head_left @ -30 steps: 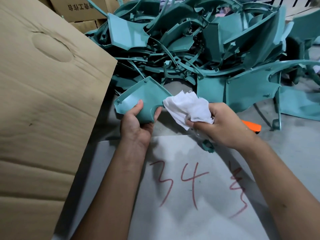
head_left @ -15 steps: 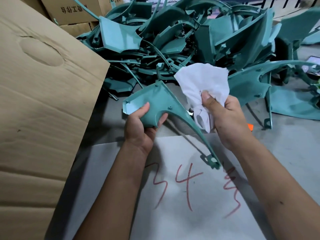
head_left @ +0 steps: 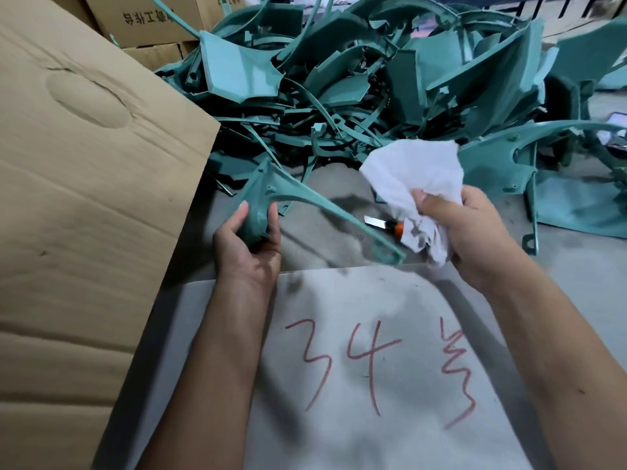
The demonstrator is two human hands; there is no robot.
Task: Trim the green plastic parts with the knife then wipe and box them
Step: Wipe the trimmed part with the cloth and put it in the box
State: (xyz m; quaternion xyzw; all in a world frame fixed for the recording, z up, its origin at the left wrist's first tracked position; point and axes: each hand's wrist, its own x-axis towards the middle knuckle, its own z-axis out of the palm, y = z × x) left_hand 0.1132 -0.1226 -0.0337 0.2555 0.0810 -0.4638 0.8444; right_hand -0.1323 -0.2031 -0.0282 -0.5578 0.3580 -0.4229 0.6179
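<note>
The left hand grasps a green part by its broad end, thumb on one face and fingers curled round the other; the part's thin arm runs from the hand toward the right and ends in a small loop just above the far edge of the grey sheet; the right hand clenches a crumpled white cloth, which stands up above the fist and hangs below it, apart from the part; the cloth's lower fold shows dark smudges. Beyond the sheet, between the two hands, a knife lies on the grey counter, its blade pointing left; its orange handle is partly hidden behind the cloth. Farther beyond the sheet a tangled pile of green parts crowds the far side, some spilling to the right of the right hand. Left of the sheet a large cardboard flap leans in, covering whatever sits behind it; beyond the flap stand printed cartons. The sheet bears red handwritten marks, partly crossed by both forearms.
</note>
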